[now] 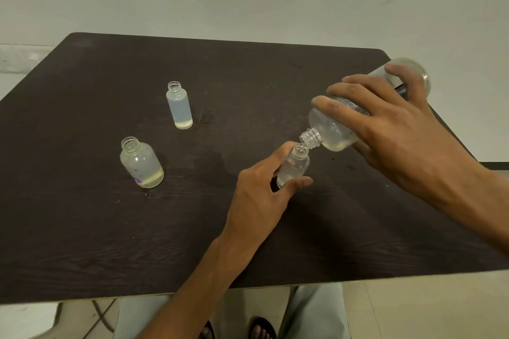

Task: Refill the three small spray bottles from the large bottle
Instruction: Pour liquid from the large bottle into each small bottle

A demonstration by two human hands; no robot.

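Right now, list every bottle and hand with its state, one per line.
large bottle: uncapped, tipped mouth-down over a small bottle's neck, a little liquid inside.
right hand: gripping the large bottle.
small bottle being filled: uncapped, on the table, slightly tilted, some liquid inside.
left hand: steadying that small bottle.
wide small bottle: uncapped, upright, shallow yellowish liquid.
slim small bottle: uncapped, upright, shallow liquid at the bottom.

Large bottle (pixel 334 132) tipped onto held bottle (pixel 293 169); two upright.
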